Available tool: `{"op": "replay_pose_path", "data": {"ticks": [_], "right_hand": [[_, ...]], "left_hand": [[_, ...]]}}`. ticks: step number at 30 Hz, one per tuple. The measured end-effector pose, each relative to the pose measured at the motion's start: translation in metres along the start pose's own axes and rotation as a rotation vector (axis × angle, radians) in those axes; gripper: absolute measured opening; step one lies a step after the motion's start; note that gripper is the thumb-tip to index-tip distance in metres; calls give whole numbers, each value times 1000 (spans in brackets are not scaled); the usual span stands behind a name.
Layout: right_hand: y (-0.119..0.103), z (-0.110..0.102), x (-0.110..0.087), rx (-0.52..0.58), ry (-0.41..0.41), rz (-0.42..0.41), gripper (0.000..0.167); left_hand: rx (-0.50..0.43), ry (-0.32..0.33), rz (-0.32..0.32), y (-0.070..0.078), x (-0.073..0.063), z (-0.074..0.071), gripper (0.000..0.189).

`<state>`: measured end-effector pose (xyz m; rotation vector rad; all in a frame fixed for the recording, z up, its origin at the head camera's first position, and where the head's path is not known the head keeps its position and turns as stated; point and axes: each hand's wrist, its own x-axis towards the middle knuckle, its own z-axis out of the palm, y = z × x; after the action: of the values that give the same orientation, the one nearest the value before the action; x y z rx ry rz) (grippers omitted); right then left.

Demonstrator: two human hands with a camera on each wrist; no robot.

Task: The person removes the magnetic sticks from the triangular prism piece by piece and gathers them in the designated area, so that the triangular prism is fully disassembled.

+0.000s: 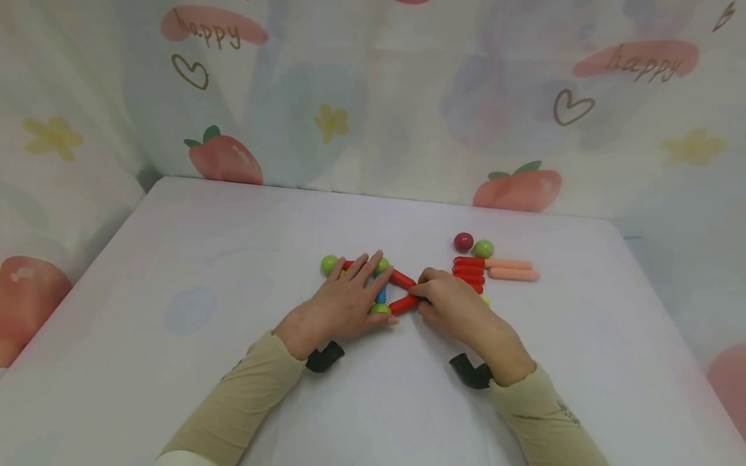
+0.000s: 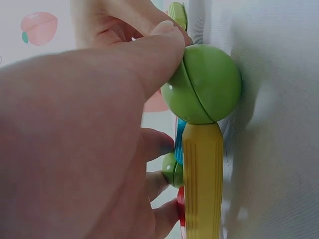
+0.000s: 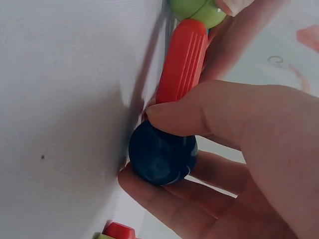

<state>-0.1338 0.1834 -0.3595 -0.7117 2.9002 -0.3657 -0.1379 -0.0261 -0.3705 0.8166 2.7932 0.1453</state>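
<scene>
Right hand (image 1: 457,305) gripping blue ball (image 3: 162,154), left hand (image 1: 346,301) spread over green balls (image 2: 209,84), yellow rod (image 2: 203,184) mostly hidden in head view

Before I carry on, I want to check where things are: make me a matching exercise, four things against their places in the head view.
1. dark blue ball
2. dark red ball
3. peach sticks
4. blue stick

A. just left of a green ball
B. in the right hand
C. between two green balls, by the left hand
D. right of the row of red sticks

Pairs: 1-B, 2-A, 3-D, 4-C
</scene>
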Motion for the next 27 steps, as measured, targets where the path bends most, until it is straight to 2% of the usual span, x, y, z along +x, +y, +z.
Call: {"op": "replay_pose_path", "data": {"ticks": [18, 23, 27], "right_hand": [[-1, 2, 1, -25, 13, 26, 32], [0, 2, 1, -42, 33, 44, 26], [0, -1, 1, -8, 29, 50, 23]], "left_hand": [[0, 5, 9, 0, -1, -3, 87], [-1, 8, 10, 0, -1, -4, 87], [2, 10, 10, 0, -2, -4, 88]]}}
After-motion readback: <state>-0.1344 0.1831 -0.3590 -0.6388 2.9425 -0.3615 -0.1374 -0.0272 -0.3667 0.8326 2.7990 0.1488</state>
